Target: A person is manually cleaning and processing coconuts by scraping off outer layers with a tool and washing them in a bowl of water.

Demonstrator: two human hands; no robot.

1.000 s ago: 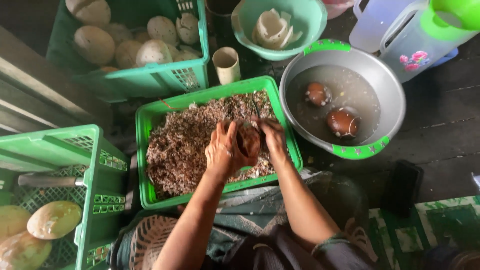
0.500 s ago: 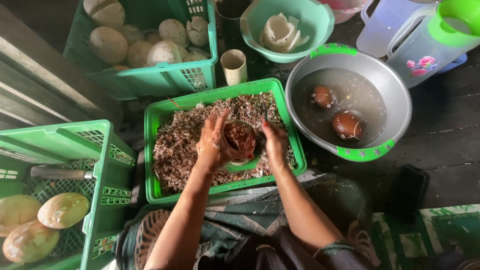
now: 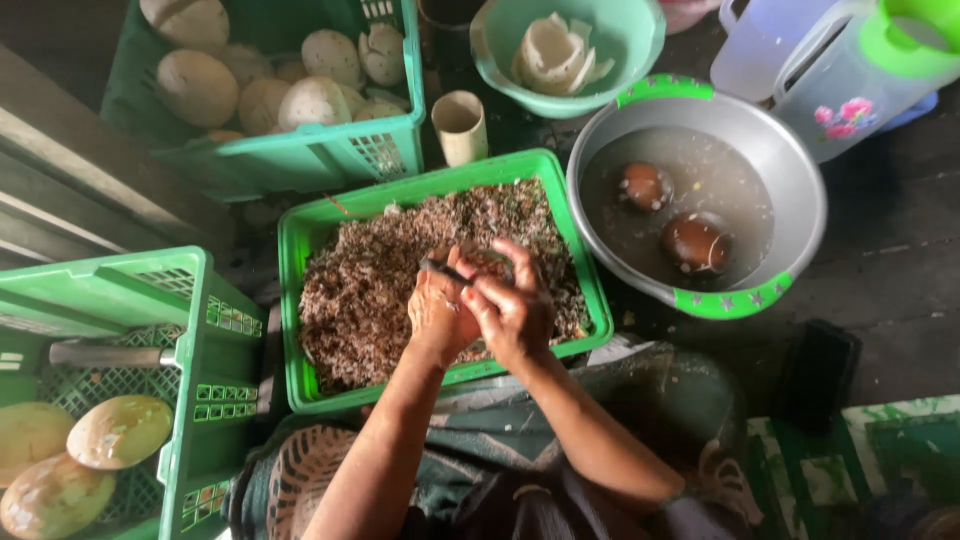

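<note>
My left hand and my right hand are pressed together over the middle of a green tray full of brown shavings. Between them is a brown peeled coconut, mostly hidden by the fingers; my right hand wraps over it. A thin dark tool sticks out at the top of my left hand, lying against the coconut. Both forearms reach up from the bottom of the head view.
A metal basin of cloudy water to the right holds two brown coconuts. Behind are a teal bowl of white pieces, a beige cup, a crate of pale coconuts and plastic jugs. A green crate at left holds yellowish coconuts.
My hands have closed together over the coconut, which showed openly between them before. The view has shifted slightly, so the tray sits lower in the frame.
</note>
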